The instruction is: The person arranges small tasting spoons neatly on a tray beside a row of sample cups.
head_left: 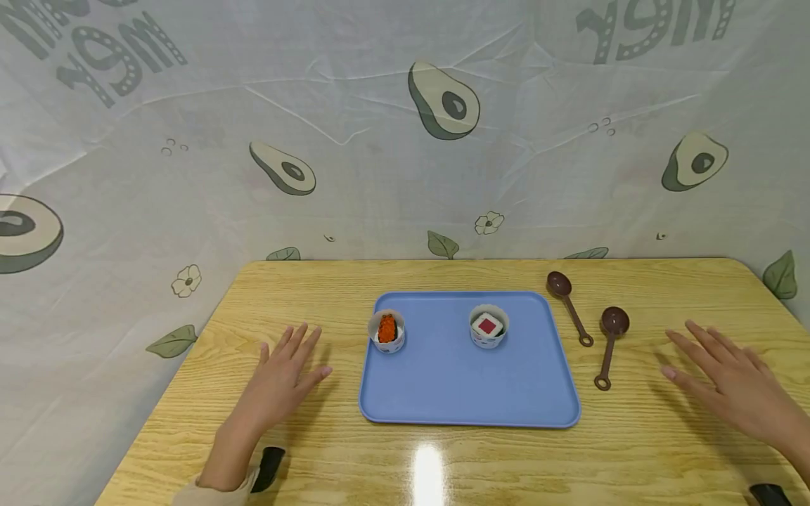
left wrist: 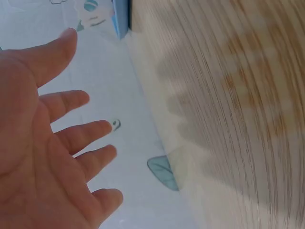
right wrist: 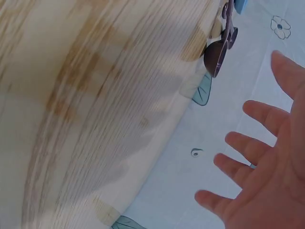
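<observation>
Left hand and right hand hover apart, fingers spread, empty. On the tray, a first cup overlaps the left edge, a second cup nears the far edge; two spoons lie off its right edge, presumably for right-hand reach.

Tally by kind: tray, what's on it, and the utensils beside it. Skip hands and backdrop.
Blue tray: 1
Paper cups: 2
Sushi pieces, one in each cup: 2
Brown ring-ended spoons: 2
Total: 7
</observation>
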Tool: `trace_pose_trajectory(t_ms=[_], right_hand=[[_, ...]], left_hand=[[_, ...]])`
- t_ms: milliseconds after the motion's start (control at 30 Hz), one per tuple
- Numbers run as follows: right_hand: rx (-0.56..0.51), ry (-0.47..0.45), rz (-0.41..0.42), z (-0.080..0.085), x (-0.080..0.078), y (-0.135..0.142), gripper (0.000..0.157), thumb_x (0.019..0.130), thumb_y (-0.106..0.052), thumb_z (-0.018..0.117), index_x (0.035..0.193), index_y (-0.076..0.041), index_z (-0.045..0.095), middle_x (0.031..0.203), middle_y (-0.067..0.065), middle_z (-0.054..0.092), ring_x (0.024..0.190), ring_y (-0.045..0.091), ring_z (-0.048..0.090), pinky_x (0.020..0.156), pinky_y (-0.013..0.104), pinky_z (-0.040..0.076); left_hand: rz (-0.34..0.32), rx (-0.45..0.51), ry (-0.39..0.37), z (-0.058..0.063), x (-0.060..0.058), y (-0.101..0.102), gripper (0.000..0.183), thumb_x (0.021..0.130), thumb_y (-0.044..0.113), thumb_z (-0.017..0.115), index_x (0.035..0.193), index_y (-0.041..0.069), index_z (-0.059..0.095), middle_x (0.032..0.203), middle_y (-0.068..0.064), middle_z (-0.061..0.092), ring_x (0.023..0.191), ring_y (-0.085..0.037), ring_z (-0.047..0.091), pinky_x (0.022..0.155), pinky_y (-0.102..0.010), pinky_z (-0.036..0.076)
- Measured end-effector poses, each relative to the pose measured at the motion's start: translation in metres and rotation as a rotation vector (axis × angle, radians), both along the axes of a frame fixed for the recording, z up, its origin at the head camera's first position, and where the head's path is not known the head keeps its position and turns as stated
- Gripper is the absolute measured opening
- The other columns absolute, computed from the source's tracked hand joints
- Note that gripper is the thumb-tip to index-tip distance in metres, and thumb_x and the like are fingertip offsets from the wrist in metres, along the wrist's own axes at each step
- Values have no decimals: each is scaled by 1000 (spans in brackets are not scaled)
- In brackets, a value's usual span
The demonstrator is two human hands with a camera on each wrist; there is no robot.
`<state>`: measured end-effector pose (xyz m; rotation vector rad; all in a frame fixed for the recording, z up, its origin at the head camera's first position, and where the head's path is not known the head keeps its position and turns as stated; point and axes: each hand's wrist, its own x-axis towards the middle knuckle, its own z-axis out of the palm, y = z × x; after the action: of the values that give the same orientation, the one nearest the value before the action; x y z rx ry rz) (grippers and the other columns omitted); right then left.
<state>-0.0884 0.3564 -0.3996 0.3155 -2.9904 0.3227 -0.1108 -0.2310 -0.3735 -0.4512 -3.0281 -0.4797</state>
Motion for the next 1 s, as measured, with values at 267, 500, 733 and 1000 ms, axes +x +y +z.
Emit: trace_pose_trajectory(t_ms=[267, 500, 733, 1000], right_hand=[[-29, 90, 48, 1, -2, -4, 55, 85, -29, 64, 122, 9, 48, 117, 34, 44, 99, 53, 41, 71, 68, 36], [-83, 102, 67, 5, -3, -8, 44, 86, -24, 64, 113, 10, 54, 111, 34, 50, 96, 51, 44, 69, 62, 39], [-100, 67, 75, 5, -2, -9, 41, 85, -20, 65, 112, 10, 55, 109, 34, 52, 95, 50, 46, 66, 60, 41], [-93, 39, 72, 4, -2, -10, 41, 85, -20, 65, 111, 11, 56, 108, 36, 53, 94, 52, 47, 67, 59, 41]], left_hand=[[9, 167, -38, 0, -2, 12, 56, 87, 25, 63, 131, -3, 44, 132, -27, 41, 123, -44, 35, 100, -63, 23], [80, 349, -150, 0, -6, 27, 40, 86, 17, 65, 119, -2, 55, 115, -19, 57, 108, -36, 53, 88, -45, 47], [167, 509, -231, -3, -9, 40, 20, 80, 4, 69, 98, -1, 62, 83, -4, 64, 76, -18, 62, 65, -29, 53], [231, 676, -351, -8, -12, 48, 16, 78, -7, 66, 93, -7, 61, 74, -7, 61, 66, -18, 61, 61, -31, 55]])
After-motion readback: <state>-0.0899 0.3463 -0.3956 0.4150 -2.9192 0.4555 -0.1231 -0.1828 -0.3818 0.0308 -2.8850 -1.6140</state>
